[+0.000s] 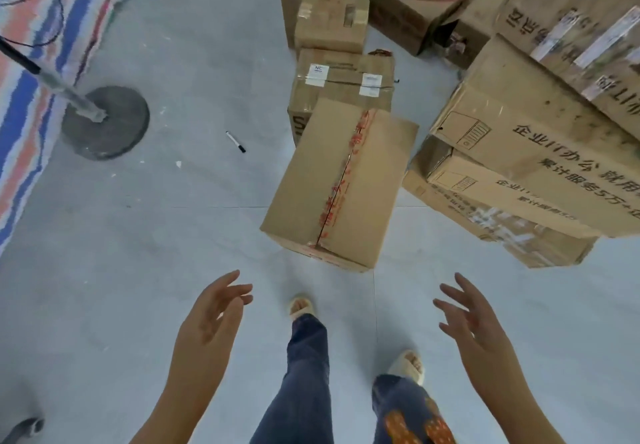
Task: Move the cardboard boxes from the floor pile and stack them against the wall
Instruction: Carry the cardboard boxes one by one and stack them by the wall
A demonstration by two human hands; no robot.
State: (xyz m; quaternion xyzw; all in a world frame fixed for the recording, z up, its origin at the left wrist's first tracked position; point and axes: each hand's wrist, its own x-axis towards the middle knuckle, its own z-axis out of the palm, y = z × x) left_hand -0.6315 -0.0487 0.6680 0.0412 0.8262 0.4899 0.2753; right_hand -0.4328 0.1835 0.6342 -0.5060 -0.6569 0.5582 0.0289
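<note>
Cardboard boxes (341, 180) with red-printed tape, white "NC" label (317, 75).

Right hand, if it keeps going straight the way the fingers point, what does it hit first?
The right hand points up and slightly left, so it would probably meet the box with red tape near its front right corner. Depth is unclear; it could pass over bare floor first.

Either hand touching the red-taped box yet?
No, the left hand and right hand are open and apart from the red-taped box.
</note>
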